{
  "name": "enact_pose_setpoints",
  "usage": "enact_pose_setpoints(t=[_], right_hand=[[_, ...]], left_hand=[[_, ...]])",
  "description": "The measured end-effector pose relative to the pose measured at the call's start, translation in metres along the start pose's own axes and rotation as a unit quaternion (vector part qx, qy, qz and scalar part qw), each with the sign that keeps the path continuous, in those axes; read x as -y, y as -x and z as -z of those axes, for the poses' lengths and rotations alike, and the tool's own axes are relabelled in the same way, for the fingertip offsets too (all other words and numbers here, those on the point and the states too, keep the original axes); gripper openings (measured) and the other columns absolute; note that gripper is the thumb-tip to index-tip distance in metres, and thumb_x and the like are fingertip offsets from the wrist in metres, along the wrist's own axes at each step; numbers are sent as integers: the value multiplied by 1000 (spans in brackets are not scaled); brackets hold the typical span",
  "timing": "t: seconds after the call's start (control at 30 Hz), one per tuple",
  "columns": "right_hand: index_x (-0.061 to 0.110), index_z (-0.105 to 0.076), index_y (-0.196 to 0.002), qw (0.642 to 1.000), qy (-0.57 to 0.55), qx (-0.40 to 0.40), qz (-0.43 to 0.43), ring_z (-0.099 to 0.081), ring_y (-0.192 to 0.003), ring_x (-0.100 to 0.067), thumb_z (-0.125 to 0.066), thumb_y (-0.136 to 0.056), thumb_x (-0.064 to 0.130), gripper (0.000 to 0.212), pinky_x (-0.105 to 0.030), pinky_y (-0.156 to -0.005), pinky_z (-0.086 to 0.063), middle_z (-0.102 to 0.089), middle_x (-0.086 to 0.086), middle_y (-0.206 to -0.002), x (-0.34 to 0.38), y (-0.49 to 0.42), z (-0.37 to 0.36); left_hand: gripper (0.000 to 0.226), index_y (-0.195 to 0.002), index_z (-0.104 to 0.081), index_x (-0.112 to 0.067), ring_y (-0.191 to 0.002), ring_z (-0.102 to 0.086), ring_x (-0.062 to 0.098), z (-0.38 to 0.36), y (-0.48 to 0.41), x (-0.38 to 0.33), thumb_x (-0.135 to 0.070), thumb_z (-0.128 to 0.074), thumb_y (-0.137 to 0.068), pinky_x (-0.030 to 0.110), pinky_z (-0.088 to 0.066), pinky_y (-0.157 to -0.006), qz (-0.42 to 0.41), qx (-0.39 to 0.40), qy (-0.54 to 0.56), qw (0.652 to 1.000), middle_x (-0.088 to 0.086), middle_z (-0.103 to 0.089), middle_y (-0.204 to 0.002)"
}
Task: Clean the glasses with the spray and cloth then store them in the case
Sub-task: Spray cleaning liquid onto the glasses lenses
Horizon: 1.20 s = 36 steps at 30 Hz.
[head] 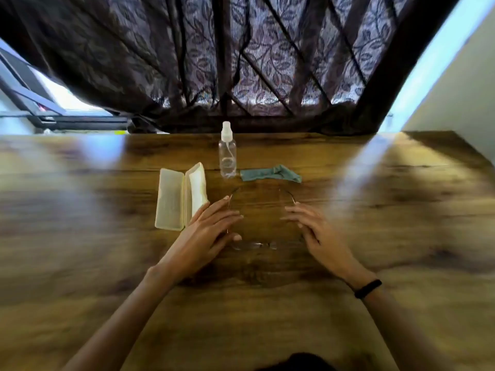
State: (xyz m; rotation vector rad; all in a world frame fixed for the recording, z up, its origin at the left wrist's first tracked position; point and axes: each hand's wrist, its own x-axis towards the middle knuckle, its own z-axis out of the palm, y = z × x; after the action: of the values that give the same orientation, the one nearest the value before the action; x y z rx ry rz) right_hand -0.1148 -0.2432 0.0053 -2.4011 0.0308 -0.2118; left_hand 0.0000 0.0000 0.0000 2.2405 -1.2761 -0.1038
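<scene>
Your left hand [211, 226]: it lies low over the wooden table [375, 236], fingers spread and relaxed along the left temple arm of the glasses; you can't tell from the blurred view whether the thumb near the frame actually pinches it
Your right hand [318, 231]: it mirrors the other one on the right side, fingers extended by the right temple arm; whether it grips the thin wire or only touches it is not clear
Glasses [257, 245]: they sit on the table between your two hands, lenses toward you, both temple arms unfolded and pointing away toward the bottle and cloth; the frame is thin and faint against the wood
Case [174, 196]: pale cream, lying open just left of your left hand, lid side on the left, lined half on the right, nothing visible inside
Spray bottle [227, 153]: clear with a white capped nozzle, upright beyond the glasses, a little liquid at its base
Cloth [270, 175]: teal, crumpled into a strip, just right of the bottle and apart from your hands
Wristband [368, 288]: black, on your right wrist
Background: a dark leaf-patterned curtain [241, 62] hangs behind the far table edge
</scene>
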Motion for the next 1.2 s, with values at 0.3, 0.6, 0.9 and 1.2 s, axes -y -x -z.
enact_pose_setpoints(t=[0.3, 0.6, 0.9, 1.2], right_hand=[[18, -65, -101, 999, -21, -9, -28, -27, -132, -2, -41, -79, -20, 49, -18, -110, -17, -50, 12, -121, -2, 5, -2], [26, -64, -93, 993, -89, -73, -24, -37, -123, 10, -48, -81, -16, 46, -7, -105, -26, -56, 13, -117, -3, 2, -4], [13, -63, -102, 945, -215, -244, -13, -62, -97, -1, -59, -81, -5, 28, -12, -82, -49, -67, 0, -102, 27, -33, 16], [18, -65, -96, 932, -266, -248, 2, -65, -86, -1, -65, -78, 7, 21, -14, -75, -52, -69, 9, -91, 35, -63, 24]], left_hand=[[33, -110, -64, -18, -137, -28, 12, -1, 9, 1, -38, -46, -90, 38, -16, -117, -120, -49, -71, 989, -4, -64, -118], [30, -113, -59, -14, -131, -36, 16, -2, 13, 5, -10, -48, -85, 37, -24, -114, -152, -65, -92, 982, 4, -66, -114], [29, -107, -59, -21, -105, -54, -14, 36, -24, -3, -10, -60, -80, 7, -40, -93, -24, -166, 139, 976, -24, -63, -104], [15, -92, -69, -17, -85, -67, 5, 77, -46, -1, -16, -64, -78, 22, -53, -81, 1, -212, 267, 940, -23, -71, -82]])
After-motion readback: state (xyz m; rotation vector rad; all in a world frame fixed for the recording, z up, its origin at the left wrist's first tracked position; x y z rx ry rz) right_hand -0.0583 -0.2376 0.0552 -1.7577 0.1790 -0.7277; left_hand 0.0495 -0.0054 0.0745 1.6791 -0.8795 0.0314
